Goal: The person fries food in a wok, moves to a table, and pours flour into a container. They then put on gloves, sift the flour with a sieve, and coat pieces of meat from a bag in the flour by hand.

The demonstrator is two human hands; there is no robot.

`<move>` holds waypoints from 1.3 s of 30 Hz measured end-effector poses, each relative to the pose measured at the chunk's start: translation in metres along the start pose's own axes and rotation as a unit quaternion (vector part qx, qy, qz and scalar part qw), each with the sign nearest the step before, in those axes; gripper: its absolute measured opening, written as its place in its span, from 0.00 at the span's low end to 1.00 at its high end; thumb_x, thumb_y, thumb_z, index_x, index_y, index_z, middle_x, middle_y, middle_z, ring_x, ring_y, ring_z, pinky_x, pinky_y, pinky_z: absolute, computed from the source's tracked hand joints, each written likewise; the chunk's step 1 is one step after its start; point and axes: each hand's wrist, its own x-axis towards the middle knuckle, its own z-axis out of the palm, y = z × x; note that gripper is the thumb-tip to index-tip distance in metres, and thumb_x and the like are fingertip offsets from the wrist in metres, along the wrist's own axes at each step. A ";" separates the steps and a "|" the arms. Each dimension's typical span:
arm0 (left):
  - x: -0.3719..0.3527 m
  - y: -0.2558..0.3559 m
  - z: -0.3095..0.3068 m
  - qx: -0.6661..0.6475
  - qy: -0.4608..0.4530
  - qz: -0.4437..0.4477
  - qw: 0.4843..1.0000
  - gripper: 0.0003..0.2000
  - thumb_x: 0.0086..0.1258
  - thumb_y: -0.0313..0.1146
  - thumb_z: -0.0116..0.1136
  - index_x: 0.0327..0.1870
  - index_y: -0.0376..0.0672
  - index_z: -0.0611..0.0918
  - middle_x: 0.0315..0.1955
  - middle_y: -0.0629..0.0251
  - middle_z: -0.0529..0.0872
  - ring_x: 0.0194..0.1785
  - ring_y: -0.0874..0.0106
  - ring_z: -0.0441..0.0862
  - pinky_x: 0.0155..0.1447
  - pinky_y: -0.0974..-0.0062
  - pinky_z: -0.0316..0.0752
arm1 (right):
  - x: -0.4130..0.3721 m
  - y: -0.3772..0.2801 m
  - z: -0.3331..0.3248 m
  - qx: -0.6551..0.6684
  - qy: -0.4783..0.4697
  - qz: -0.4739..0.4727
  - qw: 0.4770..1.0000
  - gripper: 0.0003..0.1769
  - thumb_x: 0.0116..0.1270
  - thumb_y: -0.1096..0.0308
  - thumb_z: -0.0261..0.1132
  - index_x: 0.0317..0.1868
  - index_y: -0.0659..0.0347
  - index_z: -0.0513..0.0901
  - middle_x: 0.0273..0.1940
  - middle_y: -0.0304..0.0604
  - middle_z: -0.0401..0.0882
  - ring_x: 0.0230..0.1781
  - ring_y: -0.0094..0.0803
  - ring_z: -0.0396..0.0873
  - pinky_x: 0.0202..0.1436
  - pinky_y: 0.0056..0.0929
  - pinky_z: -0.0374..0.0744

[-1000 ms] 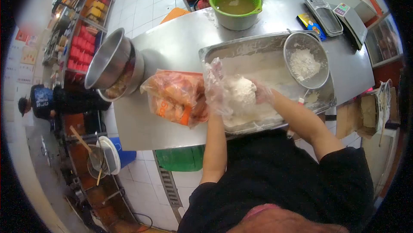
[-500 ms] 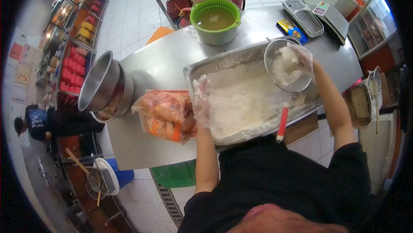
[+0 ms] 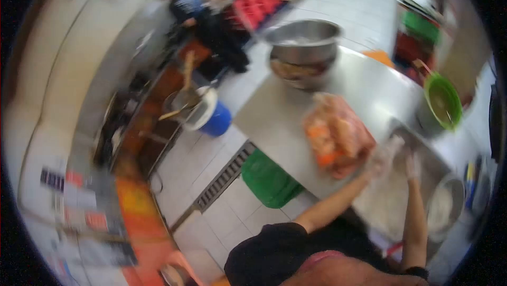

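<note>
My left hand [image 3: 385, 158], in a clear plastic glove, reaches over the left side of a metal tray [image 3: 449, 165] of white flour [image 3: 388, 201]. Its fingers look stretched out, though blurred, and nothing shows in them. Close beside it lies a plastic bag of raw meat [image 3: 340, 135], with orange print. My right hand [image 3: 413, 165], also gloved, is over the flour just right of my left hand; motion smears its fingers. A sieve [image 3: 442, 209] with white flour in it sits at the tray's right, its red handle [image 3: 392, 249] toward me.
Stacked metal bowls [image 3: 303, 48] stand on the steel table [image 3: 285, 122]. A green colander in a pot [image 3: 442, 101] is at the far right. On the floor are a blue bucket [image 3: 216, 119] and a green bin [image 3: 269, 180]. A person in black [image 3: 211, 27] stands at the back left.
The view has swung to the left, so the table appears further right. My right hand has left the sieve and come across the flour toward my left hand.
</note>
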 end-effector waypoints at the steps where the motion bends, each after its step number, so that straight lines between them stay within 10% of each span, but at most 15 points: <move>1: -0.001 -0.002 0.001 -0.035 -0.004 -0.004 0.999 0.25 0.74 0.40 0.43 0.66 0.33 0.61 0.64 0.55 0.67 0.69 0.67 0.61 0.71 0.72 0.56 | 0.014 -0.021 0.008 0.002 -0.018 0.013 1.000 0.24 0.68 0.59 0.49 0.60 0.62 0.71 0.58 0.55 0.70 0.59 0.49 0.66 0.63 0.44 0.63; 7: 0.003 -0.019 -0.003 -0.098 -0.008 -0.044 0.994 0.24 0.73 0.36 0.46 0.65 0.32 0.63 0.63 0.56 0.67 0.68 0.68 0.63 0.70 0.74 0.59 | 0.030 -0.077 0.040 0.033 -0.037 0.012 0.999 0.23 0.67 0.58 0.52 0.58 0.61 0.72 0.55 0.54 0.71 0.56 0.45 0.68 0.60 0.40 0.66; 10: 0.000 -0.028 -0.008 0.213 -0.035 0.153 0.964 0.23 0.72 0.35 0.48 0.63 0.31 0.65 0.62 0.56 0.69 0.65 0.69 0.67 0.68 0.75 0.61 | 0.006 -0.084 0.046 0.094 -0.058 0.006 0.994 0.22 0.66 0.58 0.53 0.57 0.61 0.72 0.54 0.53 0.72 0.54 0.43 0.70 0.58 0.39 0.68; 12: -0.002 -0.026 -0.006 -0.093 -0.047 0.098 0.990 0.21 0.72 0.34 0.48 0.63 0.32 0.66 0.61 0.56 0.70 0.63 0.70 0.68 0.68 0.77 0.61 | -0.019 -0.087 0.055 0.156 -0.075 0.006 0.985 0.22 0.66 0.58 0.54 0.56 0.61 0.73 0.53 0.52 0.73 0.53 0.41 0.70 0.57 0.37 0.69; 17: 0.021 -0.065 -0.031 0.058 -0.121 0.182 0.974 0.21 0.71 0.24 0.41 0.64 0.31 0.63 0.65 0.57 0.65 0.68 0.70 0.61 0.71 0.77 0.56 | -0.053 -0.082 0.063 0.306 -0.062 -0.020 0.950 0.21 0.65 0.57 0.56 0.55 0.60 0.74 0.50 0.51 0.74 0.50 0.37 0.72 0.54 0.34 0.72; 22: 0.004 -0.041 -0.013 0.047 -0.019 0.136 0.989 0.17 0.74 0.33 0.45 0.59 0.34 0.71 0.58 0.58 0.73 0.61 0.70 0.71 0.64 0.77 0.66 | -0.041 -0.097 -0.030 -0.006 -0.355 -0.143 0.924 0.13 0.63 0.59 0.59 0.40 0.60 0.79 0.32 0.40 0.76 0.30 0.32 0.74 0.35 0.32 0.76; 25: 0.014 -0.066 -0.027 0.044 -0.014 0.094 0.994 0.17 0.74 0.32 0.45 0.60 0.34 0.70 0.59 0.59 0.73 0.60 0.70 0.72 0.64 0.76 0.66 | -0.043 -0.122 -0.034 0.047 -0.315 0.144 0.937 0.24 0.55 0.58 0.65 0.51 0.59 0.79 0.50 0.50 0.78 0.55 0.38 0.72 0.58 0.37 0.70; 28: 0.016 -0.053 -0.027 0.220 -0.031 0.062 0.973 0.18 0.73 0.32 0.46 0.61 0.34 0.69 0.60 0.61 0.72 0.59 0.72 0.73 0.63 0.77 0.67 | -0.056 -0.117 -0.024 -0.145 -0.274 -0.113 0.944 0.17 0.63 0.61 0.57 0.49 0.59 0.77 0.41 0.44 0.78 0.43 0.36 0.75 0.50 0.35 0.73; 30: 0.006 -0.039 -0.015 -0.035 -0.055 0.107 0.992 0.20 0.73 0.31 0.44 0.63 0.35 0.66 0.62 0.63 0.70 0.61 0.74 0.70 0.64 0.77 0.66 | -0.062 -0.108 -0.020 -0.237 -0.248 -0.228 0.911 0.14 0.67 0.63 0.53 0.48 0.60 0.77 0.37 0.41 0.78 0.36 0.35 0.76 0.46 0.35 0.75; 31: 0.013 -0.049 -0.030 0.378 -0.034 0.250 0.891 0.21 0.72 0.30 0.43 0.65 0.35 0.64 0.64 0.64 0.68 0.63 0.74 0.68 0.65 0.78 0.65 | -0.063 -0.101 -0.020 -0.266 -0.240 -0.260 0.897 0.14 0.68 0.63 0.52 0.48 0.60 0.77 0.36 0.40 0.78 0.34 0.34 0.76 0.44 0.34 0.76; 32: 0.019 -0.067 -0.042 0.709 -0.021 0.347 0.614 0.22 0.72 0.29 0.42 0.66 0.35 0.62 0.65 0.65 0.65 0.65 0.74 0.65 0.65 0.78 0.64 | -0.053 -0.077 -0.025 -0.064 -0.294 -0.119 0.946 0.18 0.65 0.63 0.55 0.54 0.58 0.74 0.47 0.43 0.75 0.46 0.34 0.72 0.54 0.34 0.71; 33: -0.004 -0.033 -0.026 0.780 -0.009 0.299 0.550 0.23 0.71 0.28 0.41 0.68 0.37 0.59 0.67 0.67 0.62 0.68 0.74 0.61 0.67 0.77 0.61 | -0.054 -0.055 -0.033 -0.033 -0.299 -0.084 0.950 0.19 0.66 0.62 0.54 0.55 0.59 0.73 0.48 0.44 0.74 0.47 0.35 0.72 0.54 0.34 0.70; 35: -0.008 -0.013 -0.014 0.895 0.091 0.358 0.249 0.25 0.70 0.25 0.38 0.68 0.32 0.56 0.66 0.58 0.64 0.66 0.66 0.64 0.67 0.69 0.61 | -0.068 -0.028 -0.039 -0.128 -0.318 -0.104 0.934 0.21 0.66 0.60 0.53 0.57 0.60 0.71 0.50 0.45 0.73 0.49 0.35 0.71 0.56 0.34 0.70; 38: 0.003 0.028 0.003 0.449 -0.059 0.103 0.886 0.20 0.73 0.29 0.33 0.65 0.38 0.65 0.62 0.58 0.70 0.64 0.66 0.67 0.70 0.71 0.58 | -0.109 -0.010 -0.021 -0.106 -0.369 -0.056 0.922 0.25 0.67 0.56 0.52 0.59 0.61 0.69 0.54 0.47 0.71 0.53 0.36 0.70 0.58 0.33 0.69; 39: 0.005 0.018 -0.003 0.473 -0.062 0.156 0.865 0.20 0.75 0.30 0.31 0.65 0.36 0.65 0.63 0.57 0.69 0.66 0.66 0.65 0.71 0.72 0.54 | -0.118 -0.011 -0.011 -0.069 -0.371 -0.043 0.925 0.26 0.68 0.54 0.51 0.60 0.62 0.68 0.55 0.47 0.70 0.54 0.36 0.70 0.59 0.33 0.68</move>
